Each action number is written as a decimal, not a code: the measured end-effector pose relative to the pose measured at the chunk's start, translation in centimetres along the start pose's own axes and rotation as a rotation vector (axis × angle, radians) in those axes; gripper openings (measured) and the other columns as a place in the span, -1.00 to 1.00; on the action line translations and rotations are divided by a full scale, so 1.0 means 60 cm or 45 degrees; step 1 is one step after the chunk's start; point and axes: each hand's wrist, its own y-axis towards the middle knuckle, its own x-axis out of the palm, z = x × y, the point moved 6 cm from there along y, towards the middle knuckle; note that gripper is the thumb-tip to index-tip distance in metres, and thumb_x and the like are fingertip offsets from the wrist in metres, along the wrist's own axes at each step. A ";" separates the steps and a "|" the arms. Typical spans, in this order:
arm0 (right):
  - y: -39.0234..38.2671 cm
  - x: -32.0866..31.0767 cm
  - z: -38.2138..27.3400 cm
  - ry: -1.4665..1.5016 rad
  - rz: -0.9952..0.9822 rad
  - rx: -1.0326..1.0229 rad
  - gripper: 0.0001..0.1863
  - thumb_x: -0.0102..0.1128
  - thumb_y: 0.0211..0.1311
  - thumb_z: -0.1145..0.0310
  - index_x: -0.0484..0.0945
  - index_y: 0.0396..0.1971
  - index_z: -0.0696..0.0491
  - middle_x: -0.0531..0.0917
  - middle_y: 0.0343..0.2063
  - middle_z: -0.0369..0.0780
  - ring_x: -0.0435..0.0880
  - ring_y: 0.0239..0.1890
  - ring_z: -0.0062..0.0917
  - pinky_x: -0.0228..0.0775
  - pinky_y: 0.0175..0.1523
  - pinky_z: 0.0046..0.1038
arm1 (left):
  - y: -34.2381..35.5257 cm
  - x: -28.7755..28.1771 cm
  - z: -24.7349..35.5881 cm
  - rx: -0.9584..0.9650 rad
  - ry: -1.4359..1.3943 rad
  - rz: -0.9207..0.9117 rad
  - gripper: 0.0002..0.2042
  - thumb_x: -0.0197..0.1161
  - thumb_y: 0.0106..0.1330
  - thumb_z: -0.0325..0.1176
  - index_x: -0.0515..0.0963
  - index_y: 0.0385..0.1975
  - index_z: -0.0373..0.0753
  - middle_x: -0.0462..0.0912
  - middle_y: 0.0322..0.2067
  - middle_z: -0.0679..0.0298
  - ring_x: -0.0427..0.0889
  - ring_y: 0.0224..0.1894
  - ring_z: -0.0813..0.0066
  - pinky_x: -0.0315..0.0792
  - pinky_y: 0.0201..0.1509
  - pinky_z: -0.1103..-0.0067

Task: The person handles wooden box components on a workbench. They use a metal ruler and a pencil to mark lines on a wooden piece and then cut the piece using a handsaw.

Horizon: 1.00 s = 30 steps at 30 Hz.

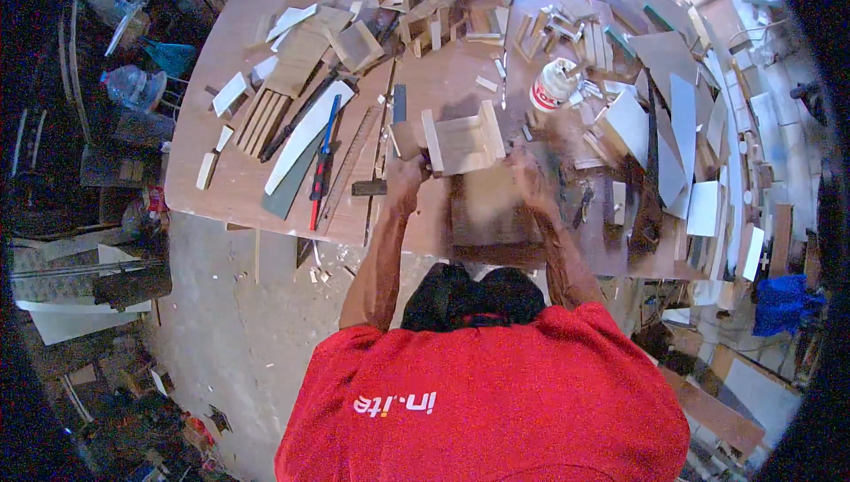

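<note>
A small open wooden box (463,141) with light raised sides lies on the table in front of me. My left hand (407,172) is by its near left corner, its fingers closed on a small flat wooden block (404,139). My right hand (529,179) is beside the box's near right corner, smeared by motion; whether it grips the box or anything else I cannot make out. Below the box, closer to me, lies a brown wooden board (491,208). A dark short block (369,187) sits just left of my left hand.
A white glue tub (552,84) stands beyond my right hand. To the left lie a red-and-blue handsaw-like tool (323,163), a long ruler (350,163) and white strips (305,141). Several wooden boxes (429,4) are piled at the back; boards (677,141) crowd the right side.
</note>
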 end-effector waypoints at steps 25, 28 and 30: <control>-0.074 -0.016 -0.123 0.526 0.171 -0.112 -0.73 0.17 0.20 0.31 0.57 -0.15 0.13 0.64 -0.37 -0.30 0.57 -0.29 -0.63 0.41 -0.24 -0.57 | -0.007 0.068 0.213 -0.659 -0.924 -0.169 -0.69 0.05 0.22 -0.50 0.40 -0.03 -0.43 0.59 -0.13 0.08 0.62 -0.21 0.33 0.54 -0.15 0.50; -0.104 -0.020 -0.168 0.585 0.196 -0.555 -0.75 0.16 0.20 0.39 0.56 -0.14 0.14 0.64 -0.36 -0.27 0.57 -0.26 -0.61 0.42 -0.14 -0.56 | -0.029 0.109 0.212 -0.585 -0.912 -0.330 -0.65 0.02 0.21 -0.54 0.35 0.01 -0.46 0.57 -0.11 0.01 0.62 -0.23 0.27 0.55 -0.18 0.43; -0.124 -0.032 -0.165 0.553 0.254 -0.418 -0.79 0.15 0.20 0.44 0.57 -0.17 0.15 0.65 -0.36 -0.24 0.58 -0.21 -0.60 0.41 -0.05 -0.56 | -0.049 0.135 0.208 -0.646 -0.807 -0.454 -0.68 0.01 0.21 -0.56 0.39 -0.01 -0.43 0.59 -0.15 0.02 0.62 -0.23 0.28 0.55 -0.19 0.44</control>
